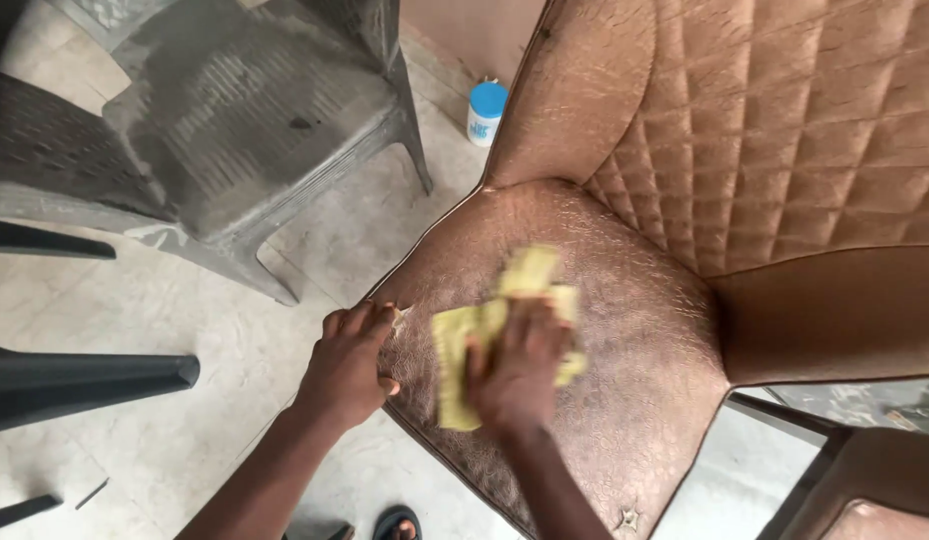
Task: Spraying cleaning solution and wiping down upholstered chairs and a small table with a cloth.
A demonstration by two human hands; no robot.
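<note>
On the cracked brown leather seat (624, 400) of a quilted-back armchair lies a crumpled yellow cloth (484, 335), pressed down near the seat's front left part. The right hand (519, 365) lies flat over the cloth, fingers spread and grasping it against the leather. Just beside it, the left hand (352, 362) grips the seat's front edge, fingers curled around the piping. Farther off, a grey plastic chair (244, 120) stands on the pale tiled floor (234, 350), and a small white bottle with a blue cap (485, 112) stands behind the armchair's corner.
</note>
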